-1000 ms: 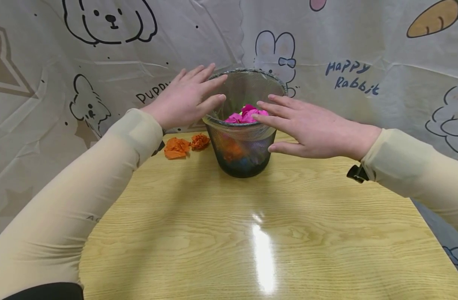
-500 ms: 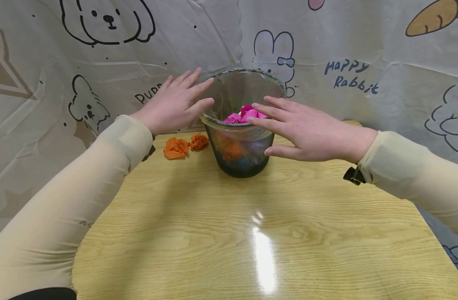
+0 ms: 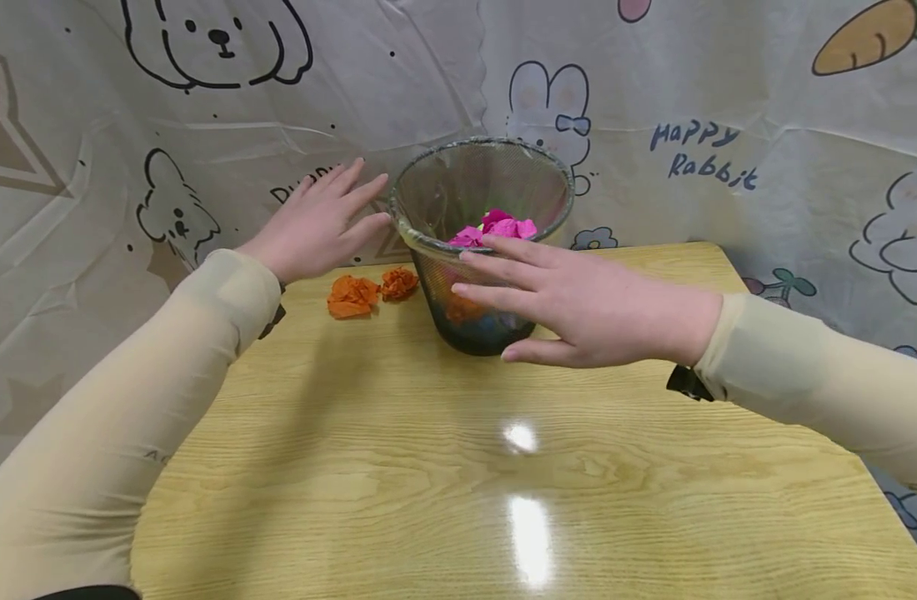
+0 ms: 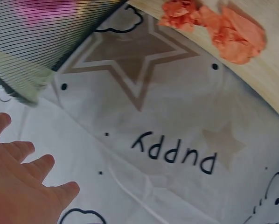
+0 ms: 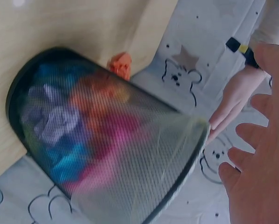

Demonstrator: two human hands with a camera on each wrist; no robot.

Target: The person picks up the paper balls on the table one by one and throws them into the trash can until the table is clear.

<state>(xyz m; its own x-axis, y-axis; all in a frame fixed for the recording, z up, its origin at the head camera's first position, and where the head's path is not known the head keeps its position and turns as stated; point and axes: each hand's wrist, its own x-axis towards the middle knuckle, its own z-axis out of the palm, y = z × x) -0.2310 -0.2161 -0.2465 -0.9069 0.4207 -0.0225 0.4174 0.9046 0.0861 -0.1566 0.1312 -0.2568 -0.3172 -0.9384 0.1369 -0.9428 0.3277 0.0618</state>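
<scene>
A black mesh wastebasket (image 3: 428,275) with a clear liner folded over its rim stands upright at the back of the table. Pink crumpled paper (image 3: 507,227) shows inside it; purple, blue and orange balls (image 5: 55,121) show through the mesh in the right wrist view. My left hand (image 3: 316,223) hovers left of the rim, fingers spread and holding nothing. In front of the basket, my right hand (image 3: 571,300) is held out with straight fingers, overlapping the basket's side in the head view. It holds nothing.
Two crumpled orange paper balls, one larger (image 3: 353,297) and one smaller (image 3: 400,284), lie on the wooden table (image 3: 443,467) left of the basket. A printed cloth (image 3: 638,75) with cartoon animals hangs close behind the table.
My left hand has drawn away from the basket's rim, to the left and down. My right hand has come lower and leftward across the basket's front. The basket and paper balls stay put.
</scene>
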